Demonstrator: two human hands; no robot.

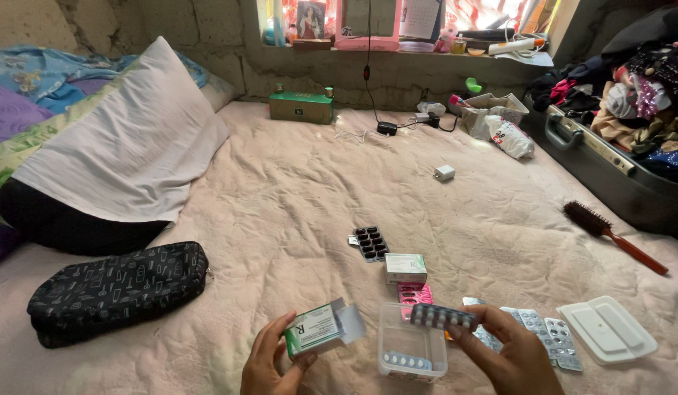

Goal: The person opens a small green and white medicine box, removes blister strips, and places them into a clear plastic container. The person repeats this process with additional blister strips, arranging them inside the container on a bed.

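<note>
My left hand (269, 362) holds a small green and white medicine carton (318, 330) with its end flap open. My right hand (507, 351) pinches a blister strip of dark pills (442, 316) just above a clear plastic container (412, 351) that has another pill strip lying in it. On the bedspread beyond lie a dark pill blister (371, 243), a second small carton (405, 268), a pink blister pack (415, 294) and several silver blister strips (547, 333).
The container's white lid (606, 329) lies at right. A black patterned pouch (116, 289) sits at left below a white pillow (127, 139). A hairbrush (613, 235), an open suitcase with clothes (624, 146), a charger plug (444, 172) and a green box (301, 107) lie farther off.
</note>
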